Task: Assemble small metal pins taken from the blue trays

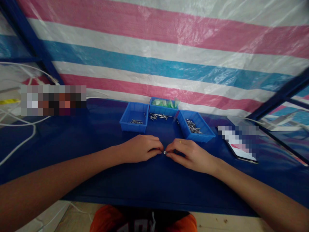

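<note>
My left hand and my right hand meet fingertip to fingertip above the blue tabletop. Between thumb and index finger of the right hand is a small round silvery piece, too small to name surely. The left fingers are pinched together right beside it; what they grip is hidden. Beyond the hands, a blue bin at left holds a few thin metal pins, and another blue bin at right holds a fuller heap of them. Loose metal pins lie on the table between these bins.
A third blue bin at the back contains green and clear plastic bags. A phone lies to the right. White cables run along the left side. Behind stands a striped plastic sheet, with blue frame posts at both sides.
</note>
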The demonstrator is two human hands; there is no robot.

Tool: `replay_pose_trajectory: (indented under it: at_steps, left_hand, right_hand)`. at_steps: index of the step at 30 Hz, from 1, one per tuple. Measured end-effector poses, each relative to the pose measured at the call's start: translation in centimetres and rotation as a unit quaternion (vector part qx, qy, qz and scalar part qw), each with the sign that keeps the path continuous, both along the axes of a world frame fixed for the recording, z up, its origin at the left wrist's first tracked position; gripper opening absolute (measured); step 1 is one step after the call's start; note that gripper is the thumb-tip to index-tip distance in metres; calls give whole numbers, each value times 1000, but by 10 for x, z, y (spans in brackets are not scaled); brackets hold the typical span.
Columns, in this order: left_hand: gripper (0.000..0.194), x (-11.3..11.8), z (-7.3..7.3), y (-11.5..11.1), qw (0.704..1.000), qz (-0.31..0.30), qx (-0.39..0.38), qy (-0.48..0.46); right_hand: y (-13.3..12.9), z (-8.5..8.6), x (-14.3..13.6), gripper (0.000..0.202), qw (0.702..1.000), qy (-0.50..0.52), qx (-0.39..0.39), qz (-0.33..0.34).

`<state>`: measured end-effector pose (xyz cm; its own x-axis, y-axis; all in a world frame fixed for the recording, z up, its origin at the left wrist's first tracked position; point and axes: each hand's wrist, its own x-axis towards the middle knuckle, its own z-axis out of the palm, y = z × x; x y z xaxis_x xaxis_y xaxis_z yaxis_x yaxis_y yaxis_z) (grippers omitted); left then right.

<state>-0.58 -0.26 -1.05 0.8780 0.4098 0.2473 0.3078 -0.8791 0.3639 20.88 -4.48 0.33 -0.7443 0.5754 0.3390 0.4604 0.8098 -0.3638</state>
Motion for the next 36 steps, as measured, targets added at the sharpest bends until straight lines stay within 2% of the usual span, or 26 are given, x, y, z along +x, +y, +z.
replay_pose_trajectory:
  at_steps: [4, 13, 17, 21, 26, 32, 36]
  left_hand:
    - [11, 1, 2, 1, 996, 12, -78, -33]
    - [10, 3, 5, 2, 988, 54, -130, -60]
    - [12, 2, 4, 2, 988, 82, -114, -57]
    - [13, 1, 3, 3, 995, 84, -54, -27]
    - [13, 0, 4, 1, 996, 77, -37, -10]
    - [12, 0, 3, 2, 992, 109, -39, -40]
    - [11, 0, 3, 2, 988, 142, -14, -57]
  right_hand:
    - [1, -2, 1, 12, 1000, -11, 11, -10]
    - [2, 0, 1, 14, 996, -42, 71, -12]
    - [0, 2, 2, 18, 993, -22, 112, -22]
    - [0, 4, 2, 19, 991, -16, 126, -40]
    - [1, 2, 2, 19, 991, -56, 117, -24]
    - [5, -1, 4, 20, 989, -85, 95, -74]
    - [7, -3, 5, 24, 989, -122, 69, -42]
